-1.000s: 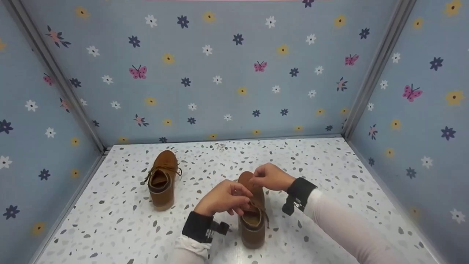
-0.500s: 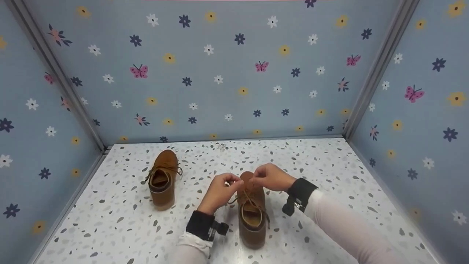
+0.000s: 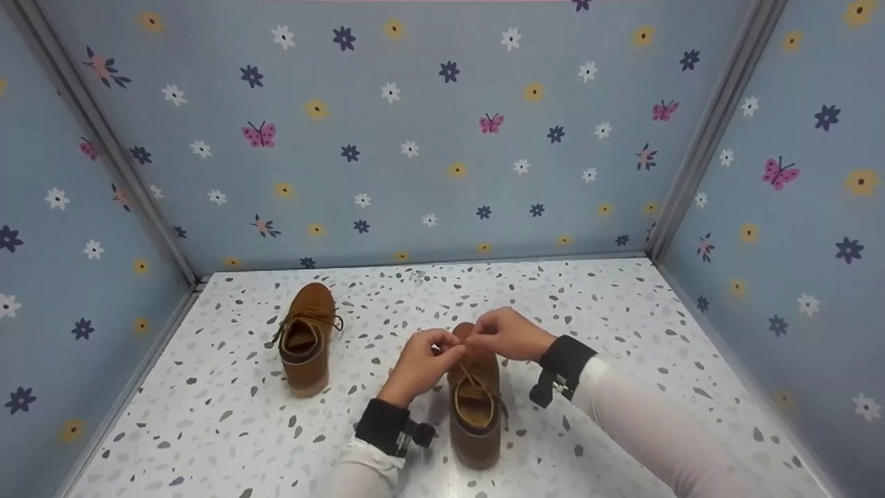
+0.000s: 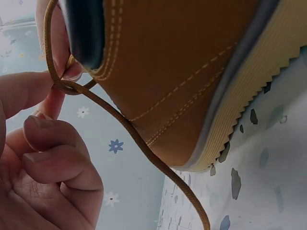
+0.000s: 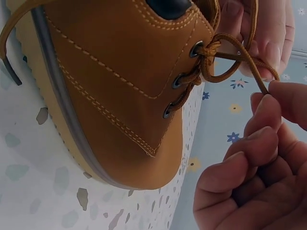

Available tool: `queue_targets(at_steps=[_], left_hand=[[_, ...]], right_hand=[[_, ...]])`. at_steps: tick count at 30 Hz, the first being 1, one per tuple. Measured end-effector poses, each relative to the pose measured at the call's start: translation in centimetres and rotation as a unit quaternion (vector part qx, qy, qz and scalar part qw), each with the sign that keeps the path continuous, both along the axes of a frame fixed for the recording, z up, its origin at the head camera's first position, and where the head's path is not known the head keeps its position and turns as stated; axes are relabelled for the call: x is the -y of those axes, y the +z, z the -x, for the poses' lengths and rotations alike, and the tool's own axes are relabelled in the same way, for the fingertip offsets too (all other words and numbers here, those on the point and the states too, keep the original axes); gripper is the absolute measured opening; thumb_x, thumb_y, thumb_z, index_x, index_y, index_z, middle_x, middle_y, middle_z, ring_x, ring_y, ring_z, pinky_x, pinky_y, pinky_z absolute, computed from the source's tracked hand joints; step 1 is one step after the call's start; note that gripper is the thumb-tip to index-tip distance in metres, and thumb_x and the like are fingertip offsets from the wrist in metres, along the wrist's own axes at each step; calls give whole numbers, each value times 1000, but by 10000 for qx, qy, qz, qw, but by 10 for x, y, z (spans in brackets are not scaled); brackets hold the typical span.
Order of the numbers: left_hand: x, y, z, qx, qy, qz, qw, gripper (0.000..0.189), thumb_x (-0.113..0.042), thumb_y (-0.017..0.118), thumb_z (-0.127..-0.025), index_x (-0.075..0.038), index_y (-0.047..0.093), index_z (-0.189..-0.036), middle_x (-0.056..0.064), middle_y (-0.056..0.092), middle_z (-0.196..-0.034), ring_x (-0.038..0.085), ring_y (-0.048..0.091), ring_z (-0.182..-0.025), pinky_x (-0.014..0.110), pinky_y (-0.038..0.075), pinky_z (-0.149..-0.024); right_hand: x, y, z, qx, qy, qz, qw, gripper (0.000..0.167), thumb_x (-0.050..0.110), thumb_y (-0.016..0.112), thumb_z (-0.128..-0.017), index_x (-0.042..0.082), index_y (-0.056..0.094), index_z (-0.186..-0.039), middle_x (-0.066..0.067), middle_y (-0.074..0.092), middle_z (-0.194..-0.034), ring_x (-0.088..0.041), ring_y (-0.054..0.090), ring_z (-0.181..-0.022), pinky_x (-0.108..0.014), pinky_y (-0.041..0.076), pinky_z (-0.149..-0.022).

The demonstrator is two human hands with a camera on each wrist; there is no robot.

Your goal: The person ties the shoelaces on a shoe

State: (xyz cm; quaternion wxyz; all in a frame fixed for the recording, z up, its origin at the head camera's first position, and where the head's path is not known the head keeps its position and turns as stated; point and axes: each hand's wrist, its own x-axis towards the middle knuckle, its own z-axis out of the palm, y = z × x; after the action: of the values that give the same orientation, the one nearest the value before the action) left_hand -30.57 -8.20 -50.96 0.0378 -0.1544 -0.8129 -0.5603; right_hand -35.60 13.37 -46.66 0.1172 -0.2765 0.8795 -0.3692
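Note:
A brown lace-up shoe (image 3: 478,446) stands on the speckled surface, toe pointing away, between my two hands. My left hand (image 3: 417,364) is over its left side, thumb and forefinger pinching the brown shoelace (image 4: 144,146). Opposite, my right hand (image 3: 515,336) pinches a strand of lace between thumb and forefinger above the shoe's front, other fingers curled. In the right wrist view a knot (image 5: 207,51) sits at the top eyelets, with a loop beside it. Fingertips of both hands nearly meet. One lace end hangs down the shoe's side in the left wrist view.
A second brown shoe (image 3: 305,370), its laces loose at the sides, stands to the left, toe also away. Blue flower-and-butterfly panels (image 3: 442,152) wall in the back and both sides of the white speckled surface (image 3: 594,429).
My left hand has moved forward from over the shoe's opening to the lace near my right fingertips, its fingers closing into a pinch. The right hand has barely moved.

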Motion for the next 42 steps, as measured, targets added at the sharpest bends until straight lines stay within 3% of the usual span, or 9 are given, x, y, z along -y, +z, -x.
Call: queue_targets(at_steps=[11, 18, 24, 31, 42], left_hand=[[2, 0, 0, 559, -37, -261, 9981, 14, -19, 71, -96, -5, 70, -97, -1, 64, -86, 12, 59, -76, 26, 50, -67], [4, -2, 0, 625, -183, -374, 9972, 14, -18, 69, -97, -4, 69, -99, 0, 65, -89, 11, 60, -73, 25, 51, -66], [6, -2, 0, 607, -227, -291, 9975, 11, -16, 69, -96, -5, 69, -98, 1, 64, -87, 11, 59, -71, 26, 50, -65], [7, -1, 1, 631, -234, -199, 9975, 7, -13, 66, -94, -7, 67, -98, -2, 62, -87, 11, 59, -73, 25, 50, -66], [8, -3, 2, 655, -321, -89, 9973, 10, -8, 63, -88, -2, 66, -96, -1, 62, -87, 11, 58, -71, 25, 50, -63]], right_hand=[[-14, 2, -5, 11, -127, 181, 9998, 29, 35, 68, -100, 10, 74, -89, 5, 64, -77, -10, 58, -69, -27, 49, -65], [-22, -3, -22, -315, 414, 111, 9986, 27, 33, 73, -98, 14, 72, -80, 11, 58, -70, -4, 50, -63, -22, 43, -61], [-16, -12, -39, -420, 722, 117, 9964, 22, 37, 84, -88, 19, 73, -81, 7, 71, -75, 0, 59, -66, -20, 51, -62], [-11, -20, -44, -453, 738, 89, 9962, 23, 37, 88, -84, 19, 73, -82, 6, 71, -77, 0, 60, -64, -20, 52, -60], [-8, -25, -46, -353, 718, 41, 9968, 12, 20, 82, -90, 16, 73, -83, 7, 69, -79, 1, 59, -68, -19, 52, -63]])
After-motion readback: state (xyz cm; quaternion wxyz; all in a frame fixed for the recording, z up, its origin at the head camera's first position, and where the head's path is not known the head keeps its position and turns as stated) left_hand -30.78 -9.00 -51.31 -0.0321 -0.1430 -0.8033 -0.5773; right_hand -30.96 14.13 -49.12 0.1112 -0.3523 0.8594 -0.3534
